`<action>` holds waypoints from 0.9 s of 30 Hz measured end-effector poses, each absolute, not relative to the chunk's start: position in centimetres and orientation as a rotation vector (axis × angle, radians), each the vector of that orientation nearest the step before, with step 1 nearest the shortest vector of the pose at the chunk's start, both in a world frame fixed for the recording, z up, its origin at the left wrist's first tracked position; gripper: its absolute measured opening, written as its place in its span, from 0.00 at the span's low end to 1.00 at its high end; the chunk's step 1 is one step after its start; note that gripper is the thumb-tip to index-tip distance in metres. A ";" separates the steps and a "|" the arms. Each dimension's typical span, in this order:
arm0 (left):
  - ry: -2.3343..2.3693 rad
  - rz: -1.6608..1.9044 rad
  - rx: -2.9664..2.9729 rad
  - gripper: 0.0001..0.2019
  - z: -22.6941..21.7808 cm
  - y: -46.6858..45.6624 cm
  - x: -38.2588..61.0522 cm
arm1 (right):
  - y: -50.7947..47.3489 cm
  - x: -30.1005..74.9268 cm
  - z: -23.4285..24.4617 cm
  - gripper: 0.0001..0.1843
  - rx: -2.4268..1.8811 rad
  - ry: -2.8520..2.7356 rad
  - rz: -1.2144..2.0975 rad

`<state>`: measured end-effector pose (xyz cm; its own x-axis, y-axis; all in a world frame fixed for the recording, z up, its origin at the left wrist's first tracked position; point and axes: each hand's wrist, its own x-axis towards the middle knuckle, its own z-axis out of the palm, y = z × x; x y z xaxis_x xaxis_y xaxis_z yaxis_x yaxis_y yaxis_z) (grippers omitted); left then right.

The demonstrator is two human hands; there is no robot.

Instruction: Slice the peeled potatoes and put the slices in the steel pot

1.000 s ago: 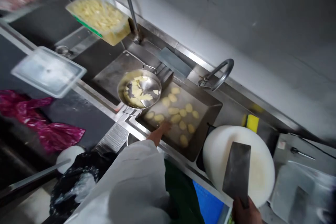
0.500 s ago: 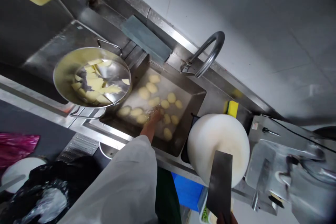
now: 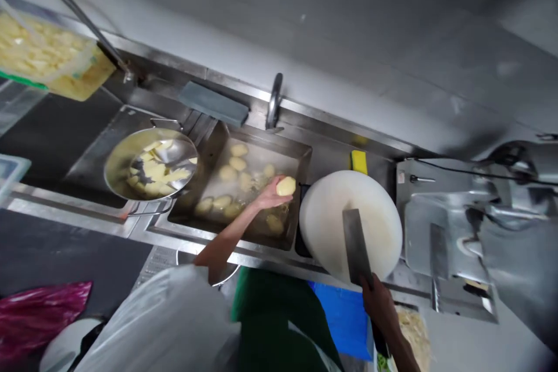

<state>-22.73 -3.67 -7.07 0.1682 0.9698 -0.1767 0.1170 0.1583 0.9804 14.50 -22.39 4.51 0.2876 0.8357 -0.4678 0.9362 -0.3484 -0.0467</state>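
My left hand (image 3: 269, 194) is closed round a peeled potato (image 3: 286, 186), lifted above the right end of a water-filled steel sink (image 3: 300, 158) where several more peeled potatoes (image 3: 228, 173) lie. My right hand (image 3: 378, 304) grips the handle of a broad cleaver (image 3: 356, 246), whose blade lies over the near part of a round white chopping board (image 3: 325, 215) just right of the sink.
A steel pan (image 3: 120, 157) of cut potato pieces sits left of the sink. A tub of cut potato (image 3: 47, 61) stands at far left, a grey whetstone (image 3: 213, 103) and tap (image 3: 274, 100) behind the sink. A yellow sponge (image 3: 358, 161), a steel machine (image 3: 457, 232) at right.
My left hand has come up out of the water holding a potato and moved right toward the board. The cleaver hand stays at the board; the view has swung round.
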 end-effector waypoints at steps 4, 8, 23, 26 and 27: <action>0.893 0.806 2.053 0.36 -1.7 -4.1 -13.6 | -21.3 18.0 3.9 0.18 2.233 1.822 -0.732; 0.475 0.829 2.345 0.24 -0.5 -6.7 -5.3 | -20.1 21.2 3.5 0.15 2.113 1.908 -0.679; 1.230 0.883 2.219 0.11 -5.9 -13.7 0.9 | -22.7 22.5 6.1 0.14 1.944 1.977 -0.842; 1.179 0.870 2.254 0.11 -6.1 -13.3 0.9 | -24.5 21.2 7.3 0.13 1.962 1.950 -0.932; 1.177 0.874 2.263 0.11 -6.2 -13.2 0.9 | -24.9 20.8 7.7 0.12 1.969 1.934 -0.982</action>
<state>0.89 -13.20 -6.22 0.4378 0.8366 0.3293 0.5572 -0.5400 0.6308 20.78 -24.91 7.65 -0.0843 0.8069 -0.5847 0.9482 -0.1154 -0.2959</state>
